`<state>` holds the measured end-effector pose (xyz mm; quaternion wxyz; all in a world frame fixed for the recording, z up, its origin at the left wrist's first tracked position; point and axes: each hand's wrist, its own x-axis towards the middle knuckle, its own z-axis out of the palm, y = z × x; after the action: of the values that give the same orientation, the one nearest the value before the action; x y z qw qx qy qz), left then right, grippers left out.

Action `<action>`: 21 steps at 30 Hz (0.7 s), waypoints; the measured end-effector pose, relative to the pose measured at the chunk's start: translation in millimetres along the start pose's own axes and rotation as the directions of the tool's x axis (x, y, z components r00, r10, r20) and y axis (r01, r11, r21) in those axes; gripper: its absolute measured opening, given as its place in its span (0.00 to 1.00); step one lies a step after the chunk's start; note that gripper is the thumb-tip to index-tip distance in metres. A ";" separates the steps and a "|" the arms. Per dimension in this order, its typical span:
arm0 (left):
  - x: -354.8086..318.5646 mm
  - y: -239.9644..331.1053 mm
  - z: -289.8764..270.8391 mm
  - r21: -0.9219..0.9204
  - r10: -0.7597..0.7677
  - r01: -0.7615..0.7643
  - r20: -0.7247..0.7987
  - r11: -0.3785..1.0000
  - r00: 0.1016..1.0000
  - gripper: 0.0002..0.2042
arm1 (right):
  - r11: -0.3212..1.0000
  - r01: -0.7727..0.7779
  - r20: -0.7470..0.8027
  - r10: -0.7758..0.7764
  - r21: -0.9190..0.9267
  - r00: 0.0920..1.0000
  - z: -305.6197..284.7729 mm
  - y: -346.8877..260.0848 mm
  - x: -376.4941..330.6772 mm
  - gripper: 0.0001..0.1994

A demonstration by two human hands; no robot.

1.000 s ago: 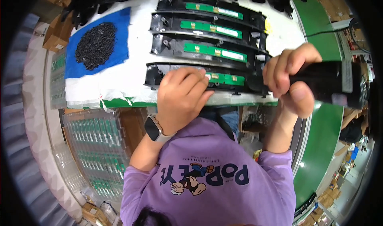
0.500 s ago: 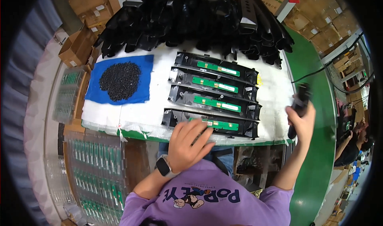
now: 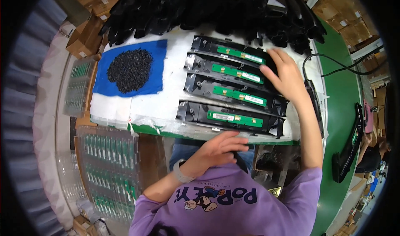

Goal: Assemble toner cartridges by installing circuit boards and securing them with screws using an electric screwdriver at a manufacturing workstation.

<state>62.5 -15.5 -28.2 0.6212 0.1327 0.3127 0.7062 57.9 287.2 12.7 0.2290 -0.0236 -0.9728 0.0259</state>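
Several long black plastic housings lie in a row on the white tabletop, the farthest housing (image 3: 208,44) at the back and the nearest housing (image 3: 196,116) by the front edge. Each holds a narrow green circuit board (image 3: 246,119). My right hand (image 3: 287,75) is over the right ends of the far housings, fingers apart and nothing in them; whether it touches one, I cannot tell. A black corded electric screwdriver (image 3: 313,104) lies beside my right forearm, partly hidden. In front of the nearest housing, my left hand (image 3: 216,150) hovers with loosely spread fingers, holding nothing.
A pile of small black screws (image 3: 130,70) rests on a blue cloth (image 3: 157,79) at the left. More black housings (image 3: 208,11) are heaped at the back. Clear trays of circuit boards (image 3: 110,152) stand lower left. One housing (image 3: 348,152) lies on the green surface (image 3: 333,111) at right.
My right hand has let go of the screwdriver, now lying at the table's right, and reached to the far housings. My left hand has drawn back from the nearest housing. The view has shifted.
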 end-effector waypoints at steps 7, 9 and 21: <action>12.9 8.7 -0.4 0.091 0.024 -0.020 -0.041 0.996 0.999 0.21 | 0.947 -0.161 0.298 0.074 0.279 0.952 7.4 10.8 24.9 0.19; 15.1 9.8 -2.4 0.095 0.023 -0.019 -0.042 0.995 0.999 0.20 | 0.895 -0.093 0.258 -0.025 0.436 0.966 -5.5 10.1 22.6 0.20; 17.3 12.3 18.8 0.382 0.154 -0.050 -0.247 0.923 0.957 0.23 | 0.408 -0.318 0.409 -0.158 0.856 0.899 -31.6 -43.0 -64.8 0.48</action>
<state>60.2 5.9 -9.8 0.4978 0.1657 0.5158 0.6773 128.4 241.7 14.8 -0.0166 0.0628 -0.8227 0.5647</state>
